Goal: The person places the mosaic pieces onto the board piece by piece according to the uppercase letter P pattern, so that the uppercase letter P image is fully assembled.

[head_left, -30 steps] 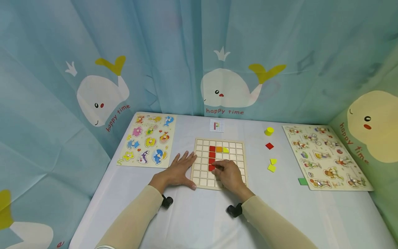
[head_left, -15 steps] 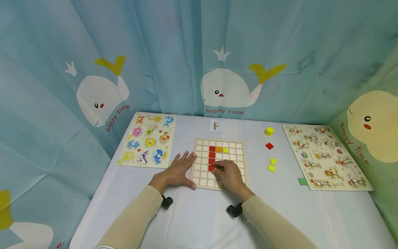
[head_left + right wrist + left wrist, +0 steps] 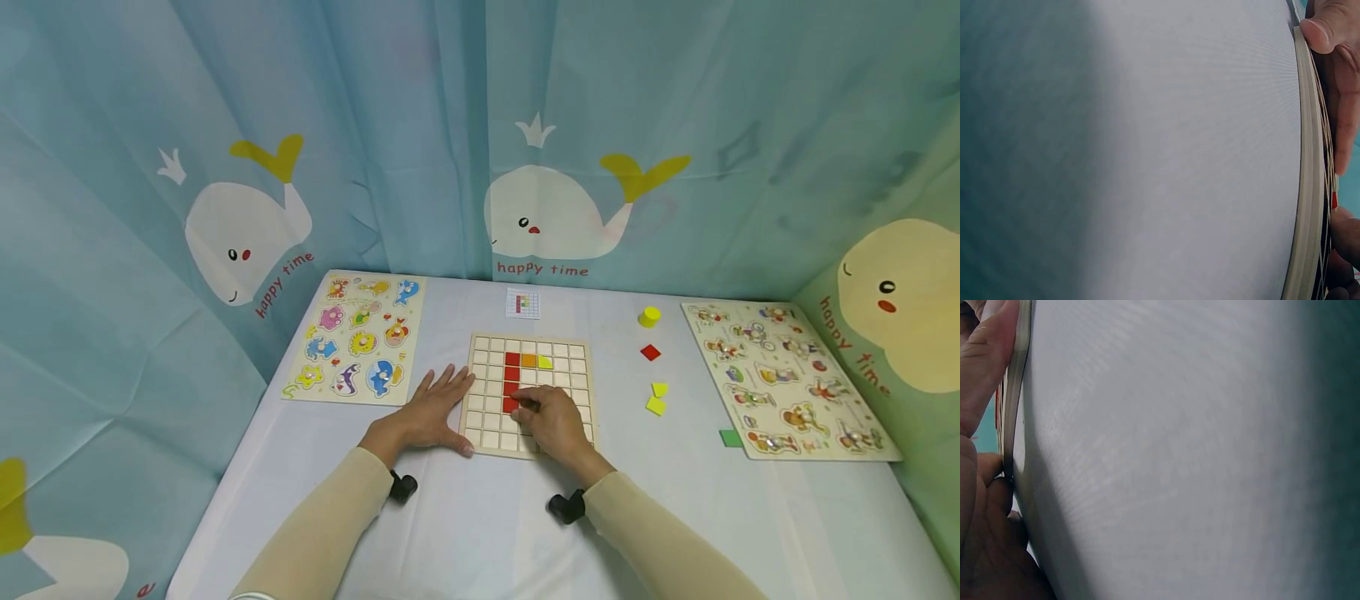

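Now, the right hand (image 3: 553,423) is down over the middle of the grid board (image 3: 490,421), fingers curled, tips right at the lowest visible red tile (image 3: 509,405); whether they pinch it or merely press on it, I cannot tell. That tile sits at the near end of a red column, in the grid and partly covered by the fingertips. Over on the board's left edge, the left hand (image 3: 435,415) lies with fingers spread and thumb at the near-left corner. Danger here: a sideways nudge from those curled fingertips could tip the tile onto a divider, or disturb the red tile (image 3: 511,388) just beyond it. And should the left hand ease off, the whole board might slide on the table (image 3: 480,533), jogging the orange tile (image 3: 528,361) and yellow piece (image 3: 545,362) toward its far edge. Beyond that far edge lies a printed card (image 3: 522,303). Well off the board's right edge: a yellow cylinder (image 3: 649,317), a loose red tile (image 3: 650,352) and two yellow pieces (image 3: 656,406), which a careless sweep of the right sleeve (image 3: 660,533) could scatter toward the table's right edge.
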